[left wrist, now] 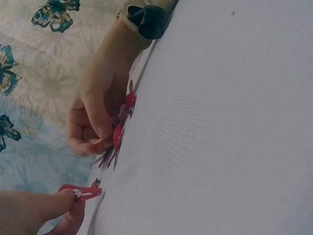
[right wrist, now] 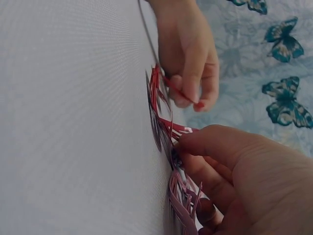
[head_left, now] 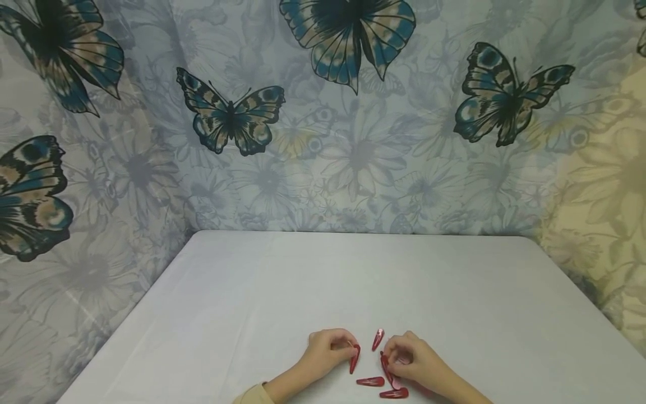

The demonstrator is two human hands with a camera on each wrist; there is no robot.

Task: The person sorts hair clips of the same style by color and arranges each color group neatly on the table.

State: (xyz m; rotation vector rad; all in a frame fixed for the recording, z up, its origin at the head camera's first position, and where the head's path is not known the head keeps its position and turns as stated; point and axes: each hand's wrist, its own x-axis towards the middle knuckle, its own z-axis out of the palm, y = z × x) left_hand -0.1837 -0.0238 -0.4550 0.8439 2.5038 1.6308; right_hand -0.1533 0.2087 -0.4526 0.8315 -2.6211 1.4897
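Note:
My left hand pinches a dark red snap hair clip between thumb and fingertips, its narrow end pointing down. In the left wrist view that hair clip shows its metal inside. Across from it, my right hand pinches another red hair clip just above the table. Pink hair clips lie under the right hand's curled fingers, partly hidden. Near the hands lie loose red clips: one at the back, one between the hands and one at the front.
A white-covered table spreads behind and to both sides of the hands. Around it hangs a cloth backdrop printed with flowers and blue butterflies. The clips gather close to the table's front edge.

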